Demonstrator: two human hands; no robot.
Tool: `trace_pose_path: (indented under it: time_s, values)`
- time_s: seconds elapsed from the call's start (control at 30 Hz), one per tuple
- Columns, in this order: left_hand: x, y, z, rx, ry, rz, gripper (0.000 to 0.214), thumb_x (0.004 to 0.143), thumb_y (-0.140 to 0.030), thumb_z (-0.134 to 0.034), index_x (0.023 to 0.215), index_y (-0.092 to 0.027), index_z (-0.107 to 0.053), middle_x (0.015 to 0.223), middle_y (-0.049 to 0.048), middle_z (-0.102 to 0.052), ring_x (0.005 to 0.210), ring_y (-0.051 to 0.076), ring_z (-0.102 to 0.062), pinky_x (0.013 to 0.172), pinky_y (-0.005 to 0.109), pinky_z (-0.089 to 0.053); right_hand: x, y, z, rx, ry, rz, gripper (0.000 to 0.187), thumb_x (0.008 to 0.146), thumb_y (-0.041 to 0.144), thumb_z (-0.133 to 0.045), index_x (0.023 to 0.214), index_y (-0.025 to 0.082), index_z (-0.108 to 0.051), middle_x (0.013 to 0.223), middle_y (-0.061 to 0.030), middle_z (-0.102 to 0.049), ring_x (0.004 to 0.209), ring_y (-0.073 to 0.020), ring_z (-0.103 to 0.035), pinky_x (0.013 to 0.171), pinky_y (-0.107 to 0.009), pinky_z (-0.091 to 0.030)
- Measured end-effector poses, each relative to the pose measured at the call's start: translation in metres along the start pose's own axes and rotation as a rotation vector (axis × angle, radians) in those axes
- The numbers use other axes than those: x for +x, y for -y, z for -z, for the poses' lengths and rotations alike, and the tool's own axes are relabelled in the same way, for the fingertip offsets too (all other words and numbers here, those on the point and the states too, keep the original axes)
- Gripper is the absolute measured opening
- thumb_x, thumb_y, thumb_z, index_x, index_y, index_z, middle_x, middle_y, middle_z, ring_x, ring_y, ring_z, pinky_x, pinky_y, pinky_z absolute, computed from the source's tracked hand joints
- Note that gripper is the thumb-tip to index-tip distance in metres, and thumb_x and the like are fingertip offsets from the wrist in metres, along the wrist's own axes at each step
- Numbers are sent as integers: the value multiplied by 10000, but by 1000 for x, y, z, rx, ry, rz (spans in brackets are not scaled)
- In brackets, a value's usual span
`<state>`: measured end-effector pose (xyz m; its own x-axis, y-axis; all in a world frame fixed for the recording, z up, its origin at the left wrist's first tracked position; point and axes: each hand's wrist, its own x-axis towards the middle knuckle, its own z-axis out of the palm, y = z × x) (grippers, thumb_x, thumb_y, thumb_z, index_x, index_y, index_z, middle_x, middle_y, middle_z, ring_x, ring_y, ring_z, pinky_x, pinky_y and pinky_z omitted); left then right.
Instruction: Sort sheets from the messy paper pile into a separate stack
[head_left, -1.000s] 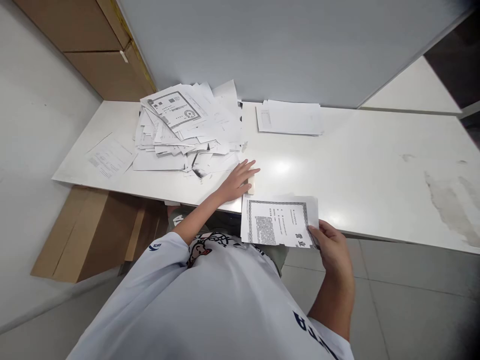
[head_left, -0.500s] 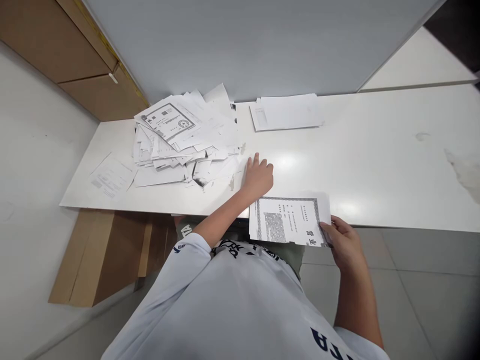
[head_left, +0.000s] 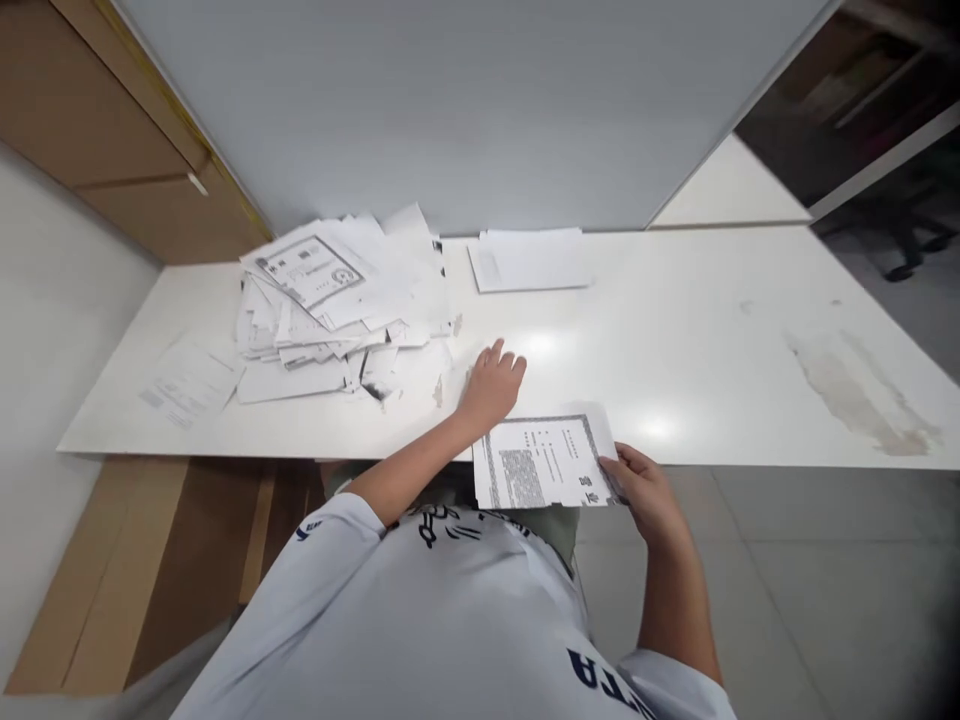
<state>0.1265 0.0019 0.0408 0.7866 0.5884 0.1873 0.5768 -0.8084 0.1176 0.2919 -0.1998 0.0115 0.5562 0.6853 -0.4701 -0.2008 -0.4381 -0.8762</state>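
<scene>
My right hand (head_left: 649,495) grips the right edge of a printed certificate sheet (head_left: 544,462) with a patterned border, with other paper showing behind it. The sheet is held over the table's front edge. My left hand (head_left: 491,390) rests on the white table (head_left: 675,350), fingers apart and holding nothing. It lies just right of a messy pile of printed papers (head_left: 337,310), with a certificate page on top. Small paper scraps (head_left: 439,392) lie between the hand and the pile.
A neat stack of white papers (head_left: 529,260) lies at the table's back edge, and a loose printed sheet (head_left: 191,382) at its left. A grey panel (head_left: 450,100) stands behind the table. Cardboard sheets (head_left: 172,570) lean below the left side, with a tiled floor (head_left: 825,570) at right.
My left hand has slid nearer the table's front edge and its fingers have spread. My right hand has carried the sheet slightly left, and the view has shifted.
</scene>
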Motion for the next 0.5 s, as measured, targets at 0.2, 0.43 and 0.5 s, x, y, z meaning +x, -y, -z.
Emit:
trace_pose_path:
  time_s: [0.2,0.43,0.5]
  values:
    - [13,4,19,-59,268,96,293,933,-81,-368,1096,-119,-608,1095,139,-654,1050,261,-609,878,406,-485,0,4,-7,-17,64,48,385,578,430,-736,883,195,-722,801,-52,-739,750,-263,-679,635,-333,-526]
    - [13,27,37,-207,329,144,407,902,-97,-374,1229,-195,-595,1113,67,-708,1075,213,-624,862,331,-511,8,5,26,18,-93,106,360,570,382,-765,876,200,-714,783,-17,-727,685,-205,-640,578,-281,-494]
    - [-6,40,40,-325,233,210,438,928,-125,-327,1279,-211,-575,1204,56,-684,1148,197,-600,902,318,-513,20,15,44,94,-223,209,332,579,363,-758,868,212,-701,772,0,-710,640,-177,-613,548,-272,-481]
